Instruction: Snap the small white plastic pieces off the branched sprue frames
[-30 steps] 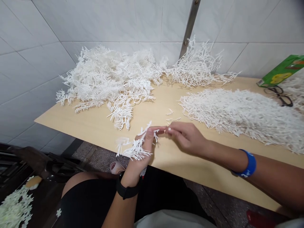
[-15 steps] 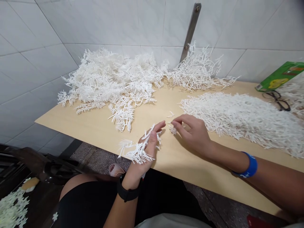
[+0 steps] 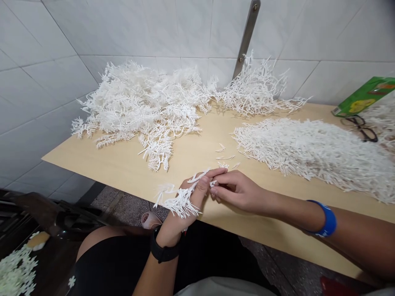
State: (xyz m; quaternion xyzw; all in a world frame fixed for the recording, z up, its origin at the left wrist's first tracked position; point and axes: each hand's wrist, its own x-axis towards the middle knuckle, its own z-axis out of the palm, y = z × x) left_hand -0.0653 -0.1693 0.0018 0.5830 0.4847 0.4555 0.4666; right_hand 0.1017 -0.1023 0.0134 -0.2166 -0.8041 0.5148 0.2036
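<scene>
- what lies closest to us?
- a black strap [image 3: 165,248] around our left wrist, and a blue band with white lettering [image 3: 328,220] around our right.

- and our hands?
- our left hand [image 3: 197,197] grips a white, many-branched, plastic-looking sprig [image 3: 182,202], thumb pressed over it, above the near edge of the desk [image 3: 277,226]. our right hand [image 3: 236,189] is just beside it, thumb and finger pinched on a small white tip [image 3: 212,184]; we cannot tell whether that tip is joined to the sprig.

- what do we see past our fingers?
- a few thin, loose white slivers [image 3: 223,165] on the desk, then a long, low mound of short white pieces [image 3: 311,152] to the right.

- farther off?
- a big, tangled heap of white feathery sprigs [image 3: 145,98] at the left, and beside it a smaller pile of bare-looking white stems [image 3: 254,92]. at the far right we have a green box with a yellow picture [image 3: 352,98], and behind everything a pale tiled wall [image 3: 191,26] with a slanting grey metal strip [image 3: 247,37].
</scene>
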